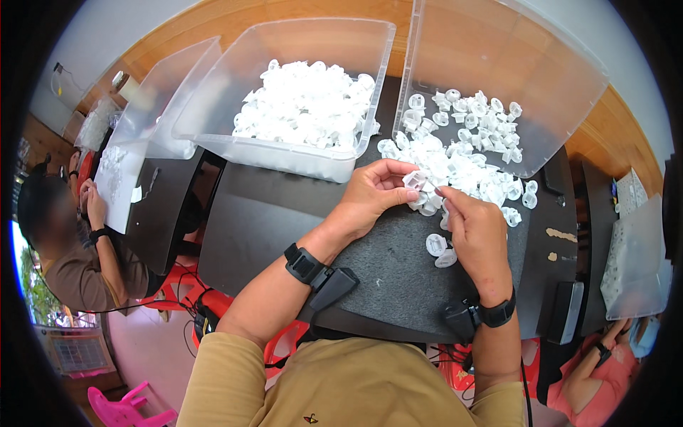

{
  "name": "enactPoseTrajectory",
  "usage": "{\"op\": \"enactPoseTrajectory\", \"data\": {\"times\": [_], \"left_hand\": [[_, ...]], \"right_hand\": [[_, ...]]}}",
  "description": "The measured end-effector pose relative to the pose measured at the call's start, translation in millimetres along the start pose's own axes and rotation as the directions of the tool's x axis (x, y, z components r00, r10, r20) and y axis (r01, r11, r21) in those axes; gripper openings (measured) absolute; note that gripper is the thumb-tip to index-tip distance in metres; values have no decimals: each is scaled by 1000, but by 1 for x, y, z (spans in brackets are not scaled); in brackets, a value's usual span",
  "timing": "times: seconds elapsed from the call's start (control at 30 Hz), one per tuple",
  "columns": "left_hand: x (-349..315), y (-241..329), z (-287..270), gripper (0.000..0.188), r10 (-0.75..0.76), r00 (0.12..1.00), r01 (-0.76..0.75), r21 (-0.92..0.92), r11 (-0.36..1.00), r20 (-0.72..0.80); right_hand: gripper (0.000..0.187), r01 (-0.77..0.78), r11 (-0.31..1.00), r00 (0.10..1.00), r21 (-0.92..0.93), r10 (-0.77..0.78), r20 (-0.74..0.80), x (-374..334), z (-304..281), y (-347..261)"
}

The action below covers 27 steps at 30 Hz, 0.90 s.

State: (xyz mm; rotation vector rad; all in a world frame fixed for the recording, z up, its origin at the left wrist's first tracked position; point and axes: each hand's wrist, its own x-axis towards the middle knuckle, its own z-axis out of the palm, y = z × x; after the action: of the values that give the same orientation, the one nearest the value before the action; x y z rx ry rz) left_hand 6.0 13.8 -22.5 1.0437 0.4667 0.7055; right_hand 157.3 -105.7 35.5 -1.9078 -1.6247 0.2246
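Observation:
Between the thumb and fingers of my left hand (376,191) is a small white plastic part (415,180) with a round, hollow end. My right hand (475,229) is closed in a pinch close beside that part, its fingertips pointing at it. Something thin seems to be at those fingertips, too small to make out. Just beyond both hands, a heap of similar white plastic parts (491,183) spreads over the dark table (356,263). Two loose round white pieces (436,245) lie nearer me, left of my right wrist.
A clear bin (284,158) full of white parts stands at far left. Another clear bin (523,50), tipped toward me, holds more parts at far right. Co-workers sit at the left (92,235) and right (597,370). A dark box (567,313) stands by the table's right edge.

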Motion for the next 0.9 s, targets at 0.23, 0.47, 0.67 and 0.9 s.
{"op": "enactPoseTrajectory", "data": {"times": [0.23, 0.47, 0.67, 0.9], "left_hand": [[0, 0, 0, 34, 13, 1000, -13, -8, 1000, 1], [0, 1, 1, 34, -1, 1000, 0, 11, 1000, 8], [0, -2, 0, 33, 17, 1000, -18, 23, 1000, 22], [0, -2, 2, 33, 29, 999, -30, 36, 999, 19]], "right_hand": [[19, -27, 999, 1000, 24, 26, 13, 0, 2, -2], [19, -16, 1000, 999, 9, 15, 35, 1, 4, -3], [19, -8, 1000, 999, 3, 8, 35, 1, 4, -4], [19, -23, 1000, 998, 7, 23, 50, 0, 2, -6]]}}
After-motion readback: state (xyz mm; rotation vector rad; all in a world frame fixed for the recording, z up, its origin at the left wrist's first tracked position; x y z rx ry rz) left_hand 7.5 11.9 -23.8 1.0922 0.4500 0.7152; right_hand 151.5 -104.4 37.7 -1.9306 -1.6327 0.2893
